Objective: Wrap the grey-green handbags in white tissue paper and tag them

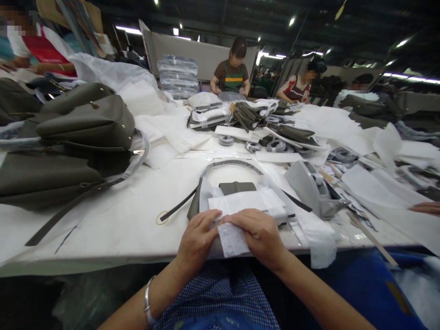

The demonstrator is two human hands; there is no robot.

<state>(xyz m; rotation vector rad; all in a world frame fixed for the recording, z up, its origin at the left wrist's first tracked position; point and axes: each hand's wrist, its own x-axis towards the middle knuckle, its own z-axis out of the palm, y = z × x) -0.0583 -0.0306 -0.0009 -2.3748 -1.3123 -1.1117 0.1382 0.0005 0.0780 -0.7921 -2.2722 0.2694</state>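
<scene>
Right in front of me a dark olive handbag (237, 187) lies on the white table, partly wrapped in white sheeting, its covered handle arching away from me. Both hands meet at its near edge. My left hand (201, 233) has its fingers closed on a white wrapping sheet (235, 240), which hangs down between my hands. My right hand (259, 231) is closed on the same sheet from the other side. A dark strap end sticks out on each side of the bag, and a yellow rubber band (162, 217) lies by the left one.
Large olive bags (85, 123) are heaped at the left. Across the table (137, 233) lie more bags, paper sheets and coiled grey straps (276, 145). Grey sheeting (304, 185) is at the right. Several people work around, and another person's hand (426, 208) shows at the right edge.
</scene>
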